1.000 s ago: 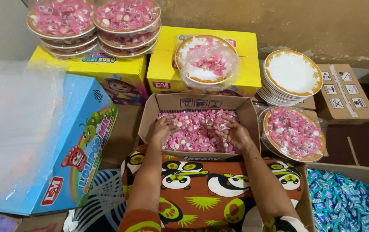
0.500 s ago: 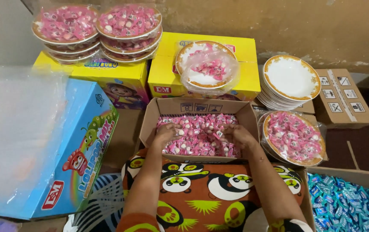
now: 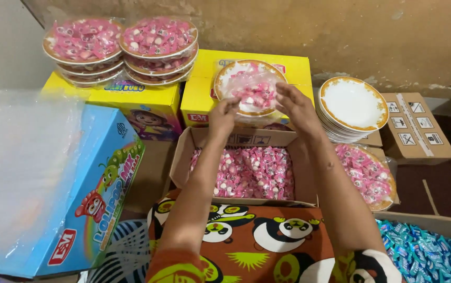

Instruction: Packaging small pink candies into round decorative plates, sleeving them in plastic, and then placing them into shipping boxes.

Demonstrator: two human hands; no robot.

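Hands [image 3: 259, 110] lifted from candy box [image 3: 246, 170] to wrapped plate [image 3: 249, 86].

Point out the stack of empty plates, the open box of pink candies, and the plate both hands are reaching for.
Stack of empty plates [image 3: 353, 104], head view: white centre of the top plate.
Open box of pink candies [image 3: 249, 171], head view: on the candies inside.
Bagged plate [image 3: 247, 84], head view: pink candies under the plastic.

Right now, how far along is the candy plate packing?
Done: two stacks of wrapped candy plates and another filled plate. In hand: left hand and right hand at a bagged plate. Left: empty plates, candy in the box.
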